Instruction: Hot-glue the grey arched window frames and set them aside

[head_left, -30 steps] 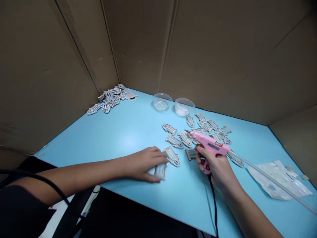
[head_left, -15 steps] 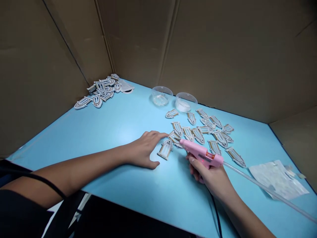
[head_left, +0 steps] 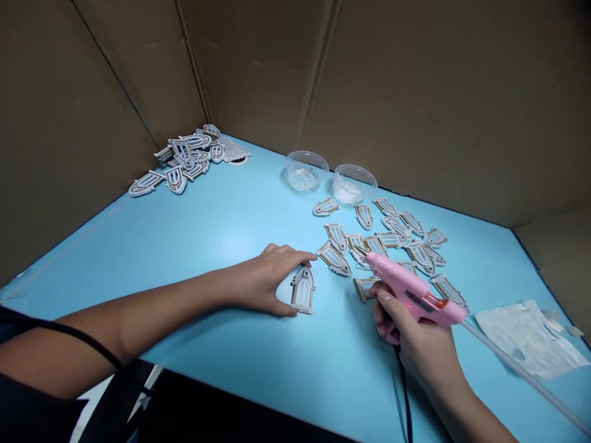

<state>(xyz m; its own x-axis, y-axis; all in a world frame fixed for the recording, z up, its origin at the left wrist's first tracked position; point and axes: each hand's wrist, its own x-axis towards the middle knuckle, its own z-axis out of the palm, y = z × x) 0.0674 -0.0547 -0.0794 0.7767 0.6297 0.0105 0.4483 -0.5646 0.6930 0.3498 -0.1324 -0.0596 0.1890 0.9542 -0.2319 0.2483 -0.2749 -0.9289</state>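
Observation:
My left hand rests on the blue table at the centre. Its thumb and fingers bracket a small white-and-gold arched window piece, thumb at the lower corner and a fingertip at the tip. This piece lies flat with its point away from me. My right hand is wrapped round the handle of a pink hot glue gun, its nozzle pointing left over the loose window pieces. A clear glue stick sticks out of the gun's back. Another window piece lies partly hidden beside my right fingers.
Several arched pieces are scattered right of centre. A heap of similar pieces lies far left. Two clear plastic bowls stand at the back. A white sheet lies at right. Cardboard walls enclose the table; the gun's black cord hangs down.
The glue gun has moved right, away from my left hand. The window piece by my left hand has shifted toward me and turned, now between thumb and fingers. The view has shifted slightly.

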